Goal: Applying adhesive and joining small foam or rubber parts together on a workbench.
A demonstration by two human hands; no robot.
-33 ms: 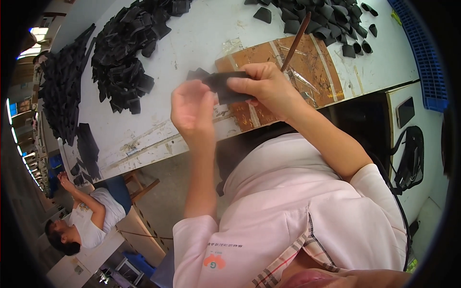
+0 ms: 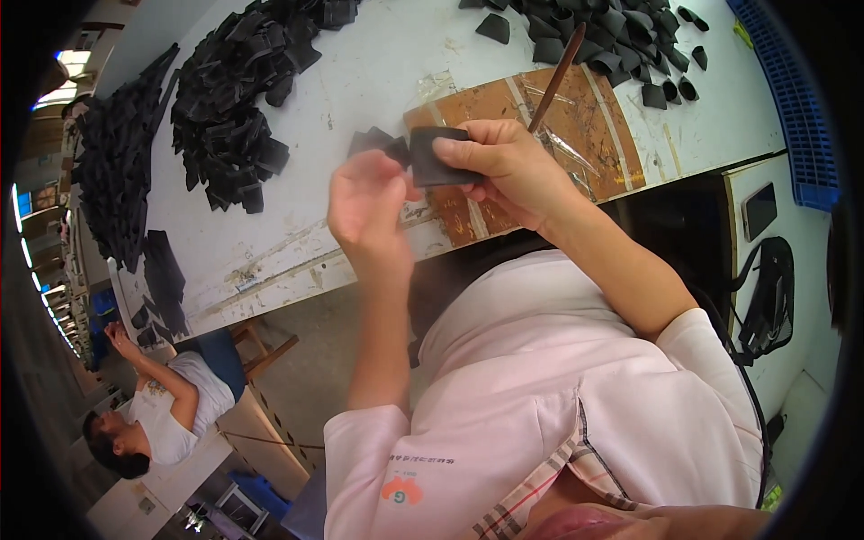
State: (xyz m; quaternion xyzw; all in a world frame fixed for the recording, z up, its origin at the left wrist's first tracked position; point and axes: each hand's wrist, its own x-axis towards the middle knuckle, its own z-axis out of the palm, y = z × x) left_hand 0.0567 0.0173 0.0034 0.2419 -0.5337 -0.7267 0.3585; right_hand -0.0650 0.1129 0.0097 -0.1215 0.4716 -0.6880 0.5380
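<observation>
My right hand [image 2: 508, 166] is closed on a flat, four-sided black piece [image 2: 432, 160], its thumb lying across the top face and its fingers underneath. The piece looks like soft sheet or fabric; its exact kind does not show. At the piece's left edge is my left hand [image 2: 369, 207], fingers curled and smeared by motion. Whether that hand pinches anything is unclear. A few loose black pieces [image 2: 373, 141] lie on the table just beyond it. Below my right hand, a brown tape-covered board [image 2: 594, 117] rests at the table's near edge.
A brown stick [image 2: 560, 79] slants over the board. Black pieces form a big heap [image 2: 225, 108] at the left and another pile [image 2: 621, 36] of curled ones at the far right. A blue crate [image 2: 805, 135] borders the right. Another person [image 2: 180, 396] sits at lower left.
The black piece shows more of its broad face now. A dark strip that reached toward my left hand no longer shows, and that hand has shifted slightly right.
</observation>
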